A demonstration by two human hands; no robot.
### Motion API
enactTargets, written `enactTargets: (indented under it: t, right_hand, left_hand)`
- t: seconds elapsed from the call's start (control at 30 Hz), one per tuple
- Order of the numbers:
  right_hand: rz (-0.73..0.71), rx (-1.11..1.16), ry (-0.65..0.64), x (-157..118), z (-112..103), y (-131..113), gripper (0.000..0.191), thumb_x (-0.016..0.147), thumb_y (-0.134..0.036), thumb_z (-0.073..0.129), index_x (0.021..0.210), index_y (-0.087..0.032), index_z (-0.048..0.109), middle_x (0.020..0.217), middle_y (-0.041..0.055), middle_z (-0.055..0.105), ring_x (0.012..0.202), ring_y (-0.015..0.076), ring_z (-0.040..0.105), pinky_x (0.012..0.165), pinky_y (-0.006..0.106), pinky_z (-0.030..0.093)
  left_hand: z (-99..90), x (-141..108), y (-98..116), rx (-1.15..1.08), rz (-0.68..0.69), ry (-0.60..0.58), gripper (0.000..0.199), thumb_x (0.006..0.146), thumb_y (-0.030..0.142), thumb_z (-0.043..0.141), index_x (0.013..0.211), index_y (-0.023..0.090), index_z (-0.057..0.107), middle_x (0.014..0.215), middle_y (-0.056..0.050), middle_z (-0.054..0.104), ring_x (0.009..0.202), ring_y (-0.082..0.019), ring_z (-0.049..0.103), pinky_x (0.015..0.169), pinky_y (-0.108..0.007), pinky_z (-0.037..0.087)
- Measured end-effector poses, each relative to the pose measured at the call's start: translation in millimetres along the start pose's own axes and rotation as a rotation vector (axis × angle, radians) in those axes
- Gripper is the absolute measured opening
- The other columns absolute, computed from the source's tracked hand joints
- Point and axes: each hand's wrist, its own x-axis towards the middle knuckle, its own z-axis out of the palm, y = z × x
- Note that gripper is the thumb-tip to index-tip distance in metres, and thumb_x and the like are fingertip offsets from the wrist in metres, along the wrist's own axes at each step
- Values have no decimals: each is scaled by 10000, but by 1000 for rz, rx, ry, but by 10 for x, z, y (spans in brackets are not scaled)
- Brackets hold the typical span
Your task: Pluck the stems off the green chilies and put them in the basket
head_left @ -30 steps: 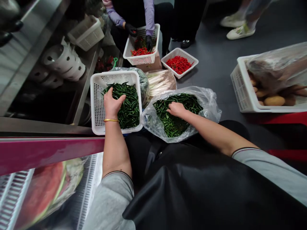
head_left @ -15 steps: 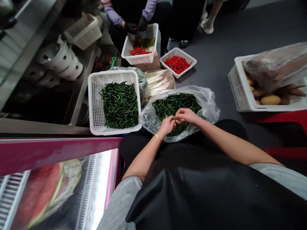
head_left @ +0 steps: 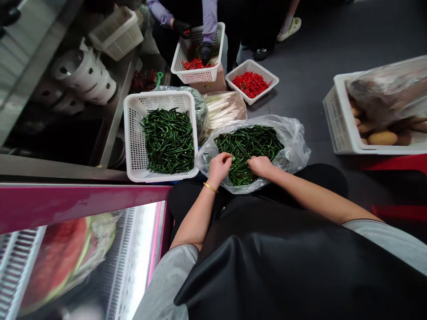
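Green chili peppers (head_left: 248,141) fill a clear plastic bag (head_left: 293,138) in front of my lap. Over the bag's left side is my left hand (head_left: 220,169), fingers pinched together; whatever they hold is too small to make out. My right hand (head_left: 260,166) is closed low at the chilies, and its fingertips are partly hidden, so what it grips cannot be seen. To the left stands a white perforated basket (head_left: 133,142) holding a heap of green chilies (head_left: 170,140).
Opposite, a person with black gloves (head_left: 207,52) handles red chilies in a basket (head_left: 193,78). Beyond the bag are white-stemmed vegetables (head_left: 222,109) and a small basket of red chilies (head_left: 251,84). A potato crate (head_left: 340,115) stands right; a lit cooler with watermelon (head_left: 56,253) is lower left.
My hands, together before, have parted: the left moved left, the right lowered towards the chilies. The other person's hands have also separated, one reaching down into the basket.
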Motion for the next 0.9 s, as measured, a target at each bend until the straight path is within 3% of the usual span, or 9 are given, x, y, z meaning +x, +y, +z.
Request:
enactTargets:
  t: [0.1, 0.17, 0.23, 0.33, 0.43, 0.5, 0.57, 0.73, 0.9]
  right_hand:
    - [-85, 31, 74, -78, -76, 63, 312, 906, -304, 428, 1006, -133, 669, 988, 154, 661, 845, 233, 654, 675, 280, 440]
    - [-193, 123, 106, -193, -171, 145, 311, 904, -318, 436, 951, -125, 676, 946, 142, 663, 820, 211, 641, 689, 271, 430]
    - [-343, 326, 94, -302, -257, 228, 335, 905, -360, 441, 886, -123, 677, 884, 112, 667, 792, 187, 624, 701, 264, 427]
    - [-442, 674, 10, -317, -333, 311, 453, 915, -491, 386, 919, -142, 675, 799, 54, 668, 698, 155, 602, 669, 253, 429]
    - [-137, 623, 67, -82, -361, 297, 522, 919, -534, 350, 986, -139, 684, 835, 86, 689, 716, 178, 621, 678, 273, 430]
    - [109, 386, 143, 138, -366, 251, 476, 902, -494, 420, 979, -115, 699, 927, 153, 695, 841, 230, 639, 726, 298, 431]
    - [199, 204, 145, 308, -367, 217, 392, 878, -426, 483, 958, -117, 711, 991, 183, 691, 933, 262, 634, 746, 307, 431]
    - [168, 221, 179, 206, -339, 229, 314, 882, -390, 472, 904, -187, 711, 946, 100, 714, 878, 212, 639, 682, 260, 419]
    - [-183, 349, 127, -120, -278, 131, 313, 901, -362, 461, 838, -159, 690, 806, 73, 706, 721, 157, 619, 654, 230, 397]
  left_hand:
    - [168, -132, 75, 324, 268, -132, 249, 828, 181, 526, 1045, 175, 648, 1054, -108, 668, 1038, -224, 576, 918, -370, 405]
    - [243, -180, 110, 417, 304, -237, 232, 838, 160, 498, 1012, 151, 651, 989, -134, 676, 1045, -249, 573, 937, -404, 382]
    - [254, -182, 116, 346, 232, -364, 186, 853, 173, 477, 900, 142, 654, 840, -120, 678, 910, -235, 612, 872, -378, 408]
    - [188, -127, 67, -111, 63, -549, 195, 865, 294, 498, 855, 157, 636, 751, -64, 668, 741, -173, 612, 755, -293, 436]
    - [142, -63, -5, -573, -268, -426, 224, 823, 343, 527, 770, 140, 606, 574, -3, 571, 538, -112, 522, 621, -256, 438]
    - [147, -32, -33, -671, -467, -249, 179, 767, 288, 559, 672, 137, 574, 452, 56, 413, 407, -68, 371, 507, -233, 395]
    - [164, -12, -37, -683, -528, -141, 144, 730, 251, 580, 646, 134, 575, 426, 83, 323, 371, -45, 271, 447, -214, 351]
    - [222, 16, 23, -788, -535, -121, 246, 750, 365, 633, 800, 125, 627, 452, 96, 290, 383, -41, 267, 443, -212, 343]
    - [317, -12, 132, -710, -362, -160, 293, 790, 442, 601, 766, 150, 607, 510, 61, 368, 446, -63, 335, 501, -239, 360]
